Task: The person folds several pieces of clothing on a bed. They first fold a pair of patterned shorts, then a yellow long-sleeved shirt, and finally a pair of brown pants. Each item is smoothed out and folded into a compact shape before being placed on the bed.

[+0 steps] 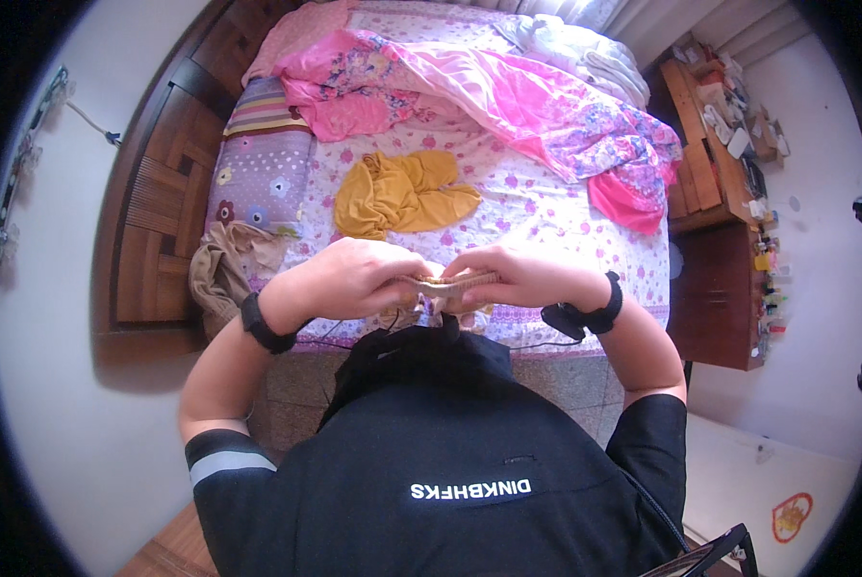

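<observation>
- Floral-sheeted bed (546,216); from beige ribbed cloth (447,287): wooden headboard (162,197) 10 o'clock, cluttered desk (697,173) 2 o'clock.
- Mustard garment (402,194) 11 o'clock, pink floral quilt (508,94) past it; brown cloth (217,274) 9 o'clock.
- Beige ribbed cloth at bed's 6 o'clock edge; left hand (366,277), right hand (527,279), both grips clamped on it.

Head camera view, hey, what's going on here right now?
A person at the edge of a bed grips a beige ribbed band of fabric, the left hand at one end and the right hand at the other. What hangs below it is mostly hidden. A mustard-yellow garment lies loosely on the bed just beyond the hands, with a rumpled pink floral blanket farther back and a purple pillow on the left.
</observation>
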The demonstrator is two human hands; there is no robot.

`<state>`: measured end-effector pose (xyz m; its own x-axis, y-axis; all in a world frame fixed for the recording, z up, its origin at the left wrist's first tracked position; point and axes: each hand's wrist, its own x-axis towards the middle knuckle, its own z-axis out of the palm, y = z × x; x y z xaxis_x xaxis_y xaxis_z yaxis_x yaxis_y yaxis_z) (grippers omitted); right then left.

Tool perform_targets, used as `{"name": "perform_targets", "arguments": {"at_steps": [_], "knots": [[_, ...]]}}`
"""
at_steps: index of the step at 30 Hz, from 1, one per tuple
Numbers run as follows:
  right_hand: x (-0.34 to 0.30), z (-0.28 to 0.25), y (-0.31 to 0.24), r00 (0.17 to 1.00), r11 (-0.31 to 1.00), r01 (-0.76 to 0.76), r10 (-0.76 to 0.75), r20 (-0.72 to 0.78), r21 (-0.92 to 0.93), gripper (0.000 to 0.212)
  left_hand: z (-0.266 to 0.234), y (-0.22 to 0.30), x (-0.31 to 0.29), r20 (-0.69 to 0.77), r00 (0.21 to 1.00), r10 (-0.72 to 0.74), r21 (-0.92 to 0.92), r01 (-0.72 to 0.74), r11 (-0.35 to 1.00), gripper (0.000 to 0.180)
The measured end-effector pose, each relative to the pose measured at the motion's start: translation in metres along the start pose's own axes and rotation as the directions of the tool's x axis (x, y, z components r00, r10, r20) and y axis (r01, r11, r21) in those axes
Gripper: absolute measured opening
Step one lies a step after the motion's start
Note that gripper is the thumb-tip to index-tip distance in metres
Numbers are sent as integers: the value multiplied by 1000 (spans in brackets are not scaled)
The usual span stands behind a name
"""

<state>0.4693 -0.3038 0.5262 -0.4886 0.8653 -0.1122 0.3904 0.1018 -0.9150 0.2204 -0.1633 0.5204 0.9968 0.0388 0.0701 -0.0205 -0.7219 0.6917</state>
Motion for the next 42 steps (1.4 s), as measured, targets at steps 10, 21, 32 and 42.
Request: {"name": "perform_targets", "arguments": {"at_steps": [10, 21, 32, 42], "knots": [[12, -14, -7, 990, 977, 135, -141, -28, -163, 16, 4, 5, 16, -93, 985, 144, 69, -138, 988, 17], [20, 3, -15, 830, 947, -158, -27, -557, -281, 32, -6, 11, 13, -318, 948, 18, -83, -47, 995, 13], [25, 33, -28, 796, 966, -21, 172, -580, 257, 37, 0, 20, 16, -416, 895, 164, 42, -161, 986, 28], [13, 45, -38, 755, 981, -170, 193, -627, 98, 36, 6, 18, 7, -472, 859, 198, -45, -248, 968, 35]]}}
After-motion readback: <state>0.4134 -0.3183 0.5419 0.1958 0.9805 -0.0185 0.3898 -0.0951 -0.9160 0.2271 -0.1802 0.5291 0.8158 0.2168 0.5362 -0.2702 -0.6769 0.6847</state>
